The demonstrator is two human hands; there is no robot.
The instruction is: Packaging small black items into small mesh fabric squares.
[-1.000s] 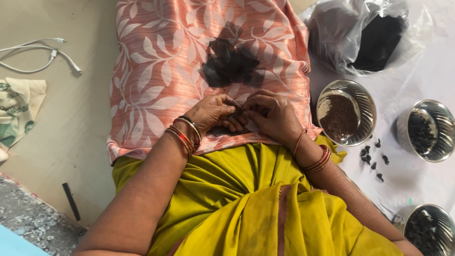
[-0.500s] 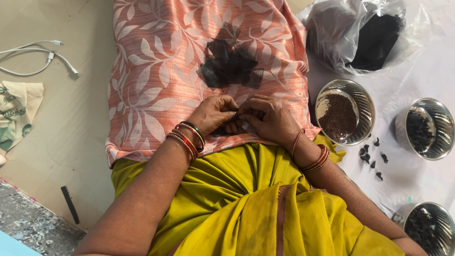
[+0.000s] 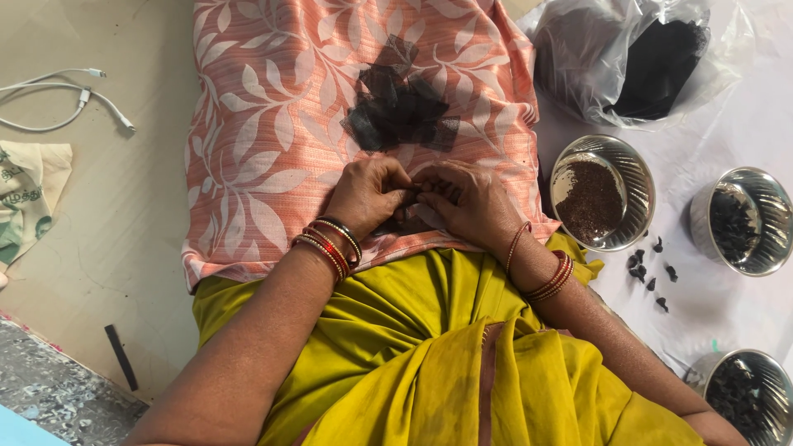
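My left hand point(image 3: 366, 196) and my right hand point(image 3: 464, 203) meet fingertip to fingertip over a pink leaf-patterned cloth point(image 3: 273, 124) spread in front of me. Between the fingers of both hands is a small dark piece point(image 3: 419, 192), mostly hidden by the fingers. Just beyond the hands lies a pile of thin black net-like pieces point(image 3: 396, 103) on the cloth. Both wrists carry red and gold bangles. My yellow garment point(image 3: 429, 347) fills the lower middle.
At right, on a white sheet point(image 3: 743, 124), stand a steel bowl point(image 3: 632, 169) of brown grains, two steel bowls point(image 3: 772, 202) point(image 3: 764, 376) with dark pieces, and a clear plastic bag point(image 3: 628, 58) of black material. Loose dark bits point(image 3: 648, 268) lie near them. A white cable point(image 3: 58, 95) lies at left.
The hands have stayed in the same place; only the fingers have shifted slightly as they work the small dark piece.
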